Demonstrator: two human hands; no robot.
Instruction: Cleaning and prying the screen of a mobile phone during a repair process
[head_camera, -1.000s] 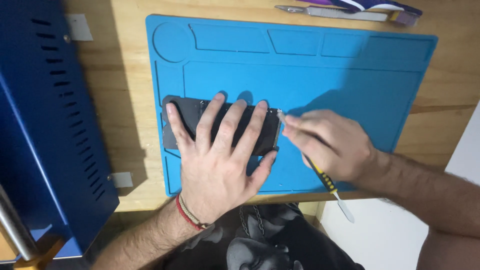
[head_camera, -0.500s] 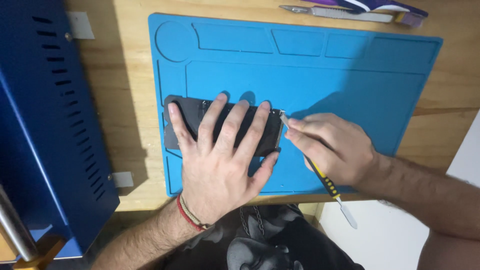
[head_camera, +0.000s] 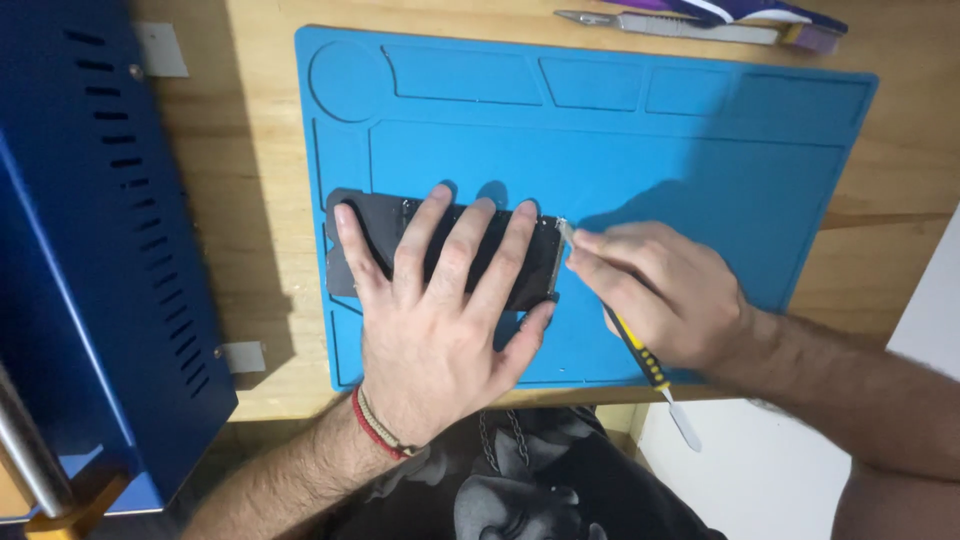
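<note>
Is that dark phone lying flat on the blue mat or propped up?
Flat. The phone lies on the mat, pressed by the left hand.

I see no packages, signs or lit screens here. One small blank white label (head_camera: 160, 49) sits on the wooden tabletop (head_camera: 250, 200), upper left, beside the blue mat (head_camera: 600, 150).

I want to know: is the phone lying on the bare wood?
No, the dark phone lies on the blue mat, pressed down by the left hand.
</note>
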